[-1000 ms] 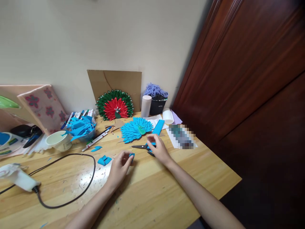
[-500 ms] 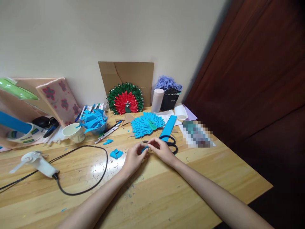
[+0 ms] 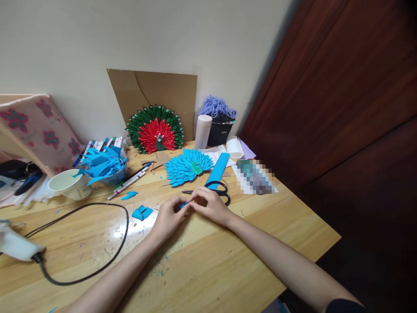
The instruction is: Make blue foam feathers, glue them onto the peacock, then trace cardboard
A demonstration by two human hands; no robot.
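Pinching a small blue paper piece [image 3: 184, 204] from both sides, the fingertips of the left hand [image 3: 167, 216] and right hand [image 3: 211, 206] are closed tight on it, holding it just above the middle of the wooden table [image 3: 228, 261]. Right behind the right hand lie black scissors [image 3: 199, 191], a blue strip [image 3: 217, 170] and a blue paper fan [image 3: 188, 166]; left of the hands sit folded blue bits [image 3: 142, 212]. Farther out, a red-and-green fan [image 3: 154, 134] leans on cardboard [image 3: 156, 89], and a glue gun [image 3: 16, 245] lies at the far left.
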